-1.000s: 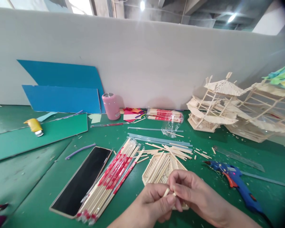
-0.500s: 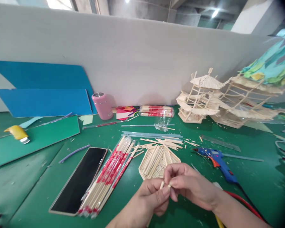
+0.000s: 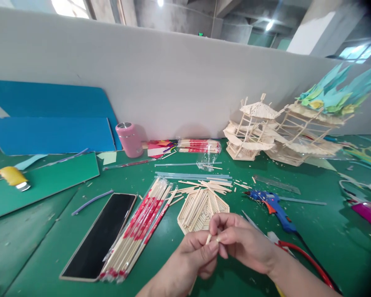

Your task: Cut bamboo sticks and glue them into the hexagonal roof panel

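My left hand (image 3: 191,258) is closed round a thin wooden stick (image 3: 208,239), whose pale end pokes up between thumb and fingers. My right hand (image 3: 245,243) meets it at the fingertips in a pinch; whatever lies between those fingers is too small to make out. Just beyond both hands, an octagonal tray of wooden sticks (image 3: 181,214) lies on the table with loose sticks (image 3: 195,208) in it. More cut sticks (image 3: 214,186) are scattered behind it.
To the right lie a blue glue gun (image 3: 280,210) and red-handled pliers (image 3: 315,264). On the left are a phone (image 3: 100,237) and bagged sticks (image 3: 142,227). Farther back stand a pink flask (image 3: 130,140) and stick-built pavilion models (image 3: 250,136). A yellow cutter (image 3: 12,177) rests far left.
The view has shifted slightly, so the table items sit a little farther left and more of the right side shows. Both hands keep nearly the same pose, fingertips together.
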Action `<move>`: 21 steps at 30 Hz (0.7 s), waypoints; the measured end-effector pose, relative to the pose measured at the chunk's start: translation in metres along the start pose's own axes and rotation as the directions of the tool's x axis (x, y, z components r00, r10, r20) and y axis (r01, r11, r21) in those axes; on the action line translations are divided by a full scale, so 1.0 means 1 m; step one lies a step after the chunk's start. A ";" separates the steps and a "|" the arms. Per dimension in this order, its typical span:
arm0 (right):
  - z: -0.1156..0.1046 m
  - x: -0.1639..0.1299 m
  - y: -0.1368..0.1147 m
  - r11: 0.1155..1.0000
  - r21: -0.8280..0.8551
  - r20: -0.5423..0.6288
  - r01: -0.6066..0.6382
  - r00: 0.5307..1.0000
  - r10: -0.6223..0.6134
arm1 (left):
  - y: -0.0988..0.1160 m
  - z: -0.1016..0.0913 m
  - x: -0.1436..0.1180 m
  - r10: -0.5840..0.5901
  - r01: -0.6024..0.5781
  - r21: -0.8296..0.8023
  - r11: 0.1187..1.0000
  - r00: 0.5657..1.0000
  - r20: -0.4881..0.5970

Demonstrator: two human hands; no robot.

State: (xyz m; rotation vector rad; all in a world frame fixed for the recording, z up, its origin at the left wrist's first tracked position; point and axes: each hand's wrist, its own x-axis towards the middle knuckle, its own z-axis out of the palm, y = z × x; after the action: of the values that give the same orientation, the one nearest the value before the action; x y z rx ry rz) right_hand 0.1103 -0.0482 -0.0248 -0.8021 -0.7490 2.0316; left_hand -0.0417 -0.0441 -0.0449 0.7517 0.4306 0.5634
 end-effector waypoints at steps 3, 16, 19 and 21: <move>-0.003 0.000 0.002 0.999 0.052 0.043 0.012 0.999 -0.014 | 0.001 0.001 0.000 0.029 -0.029 -0.019 0.999 0.999 -0.016; 0.004 -0.009 0.015 0.990 -0.130 -0.138 0.055 0.988 -0.073 | 0.004 0.010 -0.001 0.111 -0.164 -0.225 0.961 0.967 -0.229; 0.004 -0.013 0.023 0.789 -0.610 -0.178 0.076 0.957 -0.230 | 0.011 0.013 0.006 0.148 -0.261 -0.211 0.942 0.887 -0.438; 0.004 -0.015 0.030 0.548 -0.833 -0.113 0.079 0.945 -0.307 | 0.014 0.017 0.011 0.191 -0.302 -0.125 0.945 0.820 -0.539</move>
State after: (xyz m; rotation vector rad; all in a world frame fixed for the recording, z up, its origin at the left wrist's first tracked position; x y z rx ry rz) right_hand 0.1010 -0.0766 -0.0404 -1.3860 -1.6093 1.2538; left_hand -0.0283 -0.0376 -0.0253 0.4454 0.7712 1.0548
